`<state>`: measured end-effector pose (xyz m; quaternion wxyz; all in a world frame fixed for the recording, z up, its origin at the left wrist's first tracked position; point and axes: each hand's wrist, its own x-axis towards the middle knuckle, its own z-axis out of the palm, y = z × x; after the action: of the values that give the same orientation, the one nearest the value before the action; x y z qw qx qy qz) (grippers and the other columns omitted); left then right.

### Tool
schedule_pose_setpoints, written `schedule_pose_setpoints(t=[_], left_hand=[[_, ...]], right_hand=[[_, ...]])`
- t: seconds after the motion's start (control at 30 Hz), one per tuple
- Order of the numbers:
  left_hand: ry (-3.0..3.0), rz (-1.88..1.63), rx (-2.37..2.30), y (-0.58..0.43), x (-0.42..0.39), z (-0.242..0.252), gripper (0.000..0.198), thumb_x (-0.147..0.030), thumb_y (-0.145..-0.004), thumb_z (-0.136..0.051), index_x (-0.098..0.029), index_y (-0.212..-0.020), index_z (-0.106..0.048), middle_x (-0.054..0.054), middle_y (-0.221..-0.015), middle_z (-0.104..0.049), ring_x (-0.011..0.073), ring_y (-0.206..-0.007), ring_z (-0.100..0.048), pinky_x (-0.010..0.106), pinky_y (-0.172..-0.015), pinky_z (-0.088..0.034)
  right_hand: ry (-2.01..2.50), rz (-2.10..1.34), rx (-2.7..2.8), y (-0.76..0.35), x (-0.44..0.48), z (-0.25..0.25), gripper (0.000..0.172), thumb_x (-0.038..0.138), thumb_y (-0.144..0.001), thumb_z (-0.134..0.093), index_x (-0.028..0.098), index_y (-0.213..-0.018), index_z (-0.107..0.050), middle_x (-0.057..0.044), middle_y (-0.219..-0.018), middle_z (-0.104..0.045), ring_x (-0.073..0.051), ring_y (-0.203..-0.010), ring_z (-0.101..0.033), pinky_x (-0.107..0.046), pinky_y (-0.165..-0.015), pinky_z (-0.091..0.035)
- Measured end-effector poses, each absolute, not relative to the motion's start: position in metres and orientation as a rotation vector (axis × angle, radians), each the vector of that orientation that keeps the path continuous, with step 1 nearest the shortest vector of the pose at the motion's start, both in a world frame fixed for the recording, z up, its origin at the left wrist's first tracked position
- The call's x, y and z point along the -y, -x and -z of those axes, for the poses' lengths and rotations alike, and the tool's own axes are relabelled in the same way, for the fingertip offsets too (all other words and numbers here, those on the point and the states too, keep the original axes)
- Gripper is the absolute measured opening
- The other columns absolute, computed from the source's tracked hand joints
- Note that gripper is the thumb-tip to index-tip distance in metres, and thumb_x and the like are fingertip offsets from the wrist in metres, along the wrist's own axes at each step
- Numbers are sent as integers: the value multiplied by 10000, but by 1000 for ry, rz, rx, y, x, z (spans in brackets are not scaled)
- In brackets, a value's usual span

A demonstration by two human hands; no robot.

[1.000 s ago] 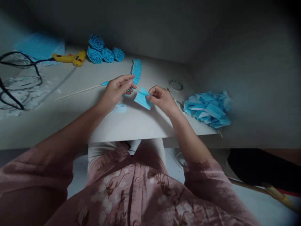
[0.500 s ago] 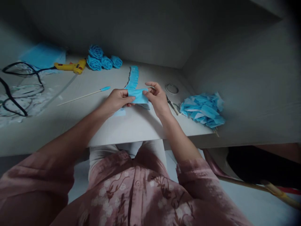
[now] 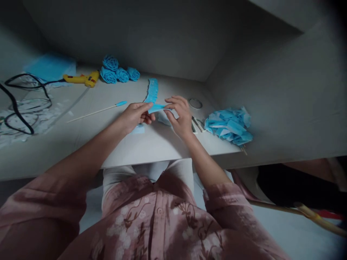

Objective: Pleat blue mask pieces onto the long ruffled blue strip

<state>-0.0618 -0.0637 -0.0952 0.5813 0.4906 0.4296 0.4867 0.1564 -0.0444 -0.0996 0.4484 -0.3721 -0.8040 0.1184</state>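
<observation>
Between my two hands is a small piece of blue sheet (image 3: pixel 156 108), seen nearly edge-on and bunched toward its right end. My left hand (image 3: pixel 138 116) pinches its left side between thumb and fingers. At the right end, my right hand (image 3: pixel 180 115) grips it with thumb and fingertips. Just beyond the hands lies a gathered blue strip (image 3: pixel 152 90). A thin stick with a blue tip (image 3: pixel 121 103) rests left of my left hand. Beneath the hands, a pale sheet piece (image 3: pixel 164 118) is partly covered by my right hand.
At the back sit several blue rolled flowers (image 3: pixel 110 75) beside a yellow glue gun (image 3: pixel 93 78). Blue sheets (image 3: pixel 51 67), a black cord (image 3: pixel 27 130) and scraps are at left. On the right are a ring of wire or tape (image 3: pixel 195 103), scissors (image 3: pixel 198 124) and a blue bunch (image 3: pixel 229 125).
The blue piece was held flat and facing up; now it is tilted and narrowed between my fingers. My right fingers have closed in on its right end.
</observation>
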Motion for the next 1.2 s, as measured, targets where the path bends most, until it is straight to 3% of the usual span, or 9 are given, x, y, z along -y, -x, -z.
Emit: schedule_pose_setpoints(t=[0.07,0.17,0.33,0.5,0.7,0.97,1.03,1.13,1.2], left_hand=[[-1125,-1206,-968,61,61,95,547,-714,-910,-737,-170,-871,-691,92,-785,-754,179,-652,-698,303,-637,-550],[-1135,-1274,-874,59,61,95,656,-814,-870,-720,-172,-1001,-700,105,-906,-768,213,-800,-742,302,-679,-569],[-1162,-1205,-793,54,66,95,729,-759,-681,-916,-174,-1061,-702,71,-933,-747,213,-864,-729,306,-727,-588],[-1191,-1257,-994,56,65,100,451,-483,-674,-964,-159,-861,-711,20,-782,-728,139,-692,-641,272,-699,-553],[-1351,-1248,-1079,61,67,91,293,-352,-843,-839,-159,-687,-684,34,-690,-713,115,-619,-608,244,-650,-512],[-1268,-1351,-1208,65,66,77,256,-343,-983,-724,-161,-804,-713,24,-713,-712,110,-612,-622,223,-641,-517],[-1243,-1373,-1199,66,67,75,242,-318,-993,-708,-162,-809,-718,20,-708,-706,107,-610,-623,219,-635,-513],[-1258,-1408,-1164,70,70,69,235,-271,-1013,-678,-161,-815,-742,26,-710,-705,110,-619,-634,227,-637,-504],[-1335,-1393,-1160,76,72,60,259,-274,-1037,-667,-165,-822,-761,32,-719,-709,119,-640,-647,243,-650,-499]], right_hand=[[946,-598,1761,-153,42,96,312,567,-978,-707,256,-964,-735,-71,-1069,-779,-262,-1109,-690,-446,-1089,-522],[973,-1042,1444,-151,42,90,449,655,-798,-853,242,-883,-699,23,-813,-663,-155,-791,-596,-311,-842,-523],[988,-1278,1263,-141,47,91,445,555,-661,-947,226,-840,-707,60,-768,-635,-105,-734,-552,-246,-755,-472],[952,-1324,1261,-129,50,100,386,534,-697,-914,219,-796,-713,61,-721,-623,-98,-694,-533,-257,-744,-474],[965,-1199,1356,-147,36,86,425,588,-707,-918,226,-783,-708,42,-724,-627,-106,-700,-533,-262,-709,-476],[1152,-1129,1649,-186,26,99,287,490,-874,-747,209,-819,-766,-4,-732,-679,-150,-709,-607,-306,-726,-524],[1351,-936,1888,-191,28,104,224,375,-917,-693,195,-958,-821,-34,-779,-738,-196,-749,-665,-349,-756,-542],[1533,-461,2219,-197,34,99,407,277,-955,-668,183,-1330,-794,-104,-1023,-836,-294,-943,-750,-441,-891,-570],[1479,-248,2303,-197,38,91,470,286,-996,-642,163,-1439,-738,-156,-1233,-823,-338,-1110,-744,-485,-998,-561]])
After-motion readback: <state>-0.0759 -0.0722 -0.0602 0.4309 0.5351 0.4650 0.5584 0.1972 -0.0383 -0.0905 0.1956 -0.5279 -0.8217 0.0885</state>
